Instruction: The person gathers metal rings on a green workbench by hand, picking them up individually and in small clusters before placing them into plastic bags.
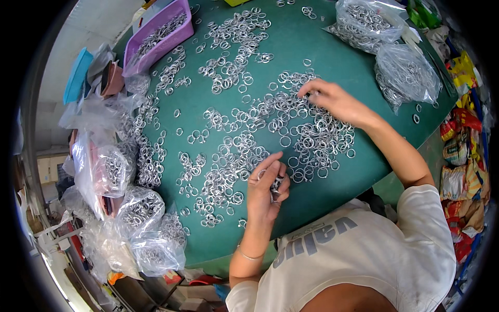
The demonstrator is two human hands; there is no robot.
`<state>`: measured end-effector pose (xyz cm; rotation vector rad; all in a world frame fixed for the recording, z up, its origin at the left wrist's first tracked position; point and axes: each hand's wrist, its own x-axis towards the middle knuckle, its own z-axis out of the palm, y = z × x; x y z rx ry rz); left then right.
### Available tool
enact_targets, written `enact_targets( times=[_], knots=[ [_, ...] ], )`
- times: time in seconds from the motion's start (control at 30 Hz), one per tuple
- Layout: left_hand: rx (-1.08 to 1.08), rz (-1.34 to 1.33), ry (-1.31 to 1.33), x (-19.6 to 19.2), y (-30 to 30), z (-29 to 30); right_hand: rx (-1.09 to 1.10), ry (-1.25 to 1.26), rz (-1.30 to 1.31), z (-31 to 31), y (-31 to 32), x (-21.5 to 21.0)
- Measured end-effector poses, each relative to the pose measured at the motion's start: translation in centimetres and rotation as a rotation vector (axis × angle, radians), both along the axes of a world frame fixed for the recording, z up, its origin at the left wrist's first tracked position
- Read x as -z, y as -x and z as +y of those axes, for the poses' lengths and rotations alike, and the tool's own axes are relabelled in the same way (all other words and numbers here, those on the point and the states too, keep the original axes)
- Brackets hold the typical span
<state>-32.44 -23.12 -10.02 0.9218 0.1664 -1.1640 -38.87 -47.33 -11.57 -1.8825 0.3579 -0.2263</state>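
Many small silver metal rings (285,140) lie in loose heaps on the green table (283,41). Close to the table's near edge, my left hand (266,184) is closed around several metal rings, which show between thumb and curled fingers. My right hand (335,104) is farther off, over the upper right part of the ring heap. Its fingers bend downward and draw together, slightly blurred; a silvery bit shows at the fingertips, too small to name.
A purple bin (181,32) of metal parts stands at the far left. Clear bags of rings (408,78) sit at the right corner, and more plastic bags (140,208) line the left edge. Colourful packets (462,156) hang beyond the table's right side.
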Motion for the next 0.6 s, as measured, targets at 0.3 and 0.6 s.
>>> enact_targets(
  times=[0.3, 0.6],
  knots=[
    [-0.064, -0.114, -0.046, 0.3, -2.3, 0.4, 0.072, 0.719, 0.010, 1.1, -0.3, 0.1],
    [-0.048, 0.053, 0.145, 0.8, -0.1, 0.5, -0.019, -1.172, -0.029, 0.4, 1.0, -2.3]
  ],
)
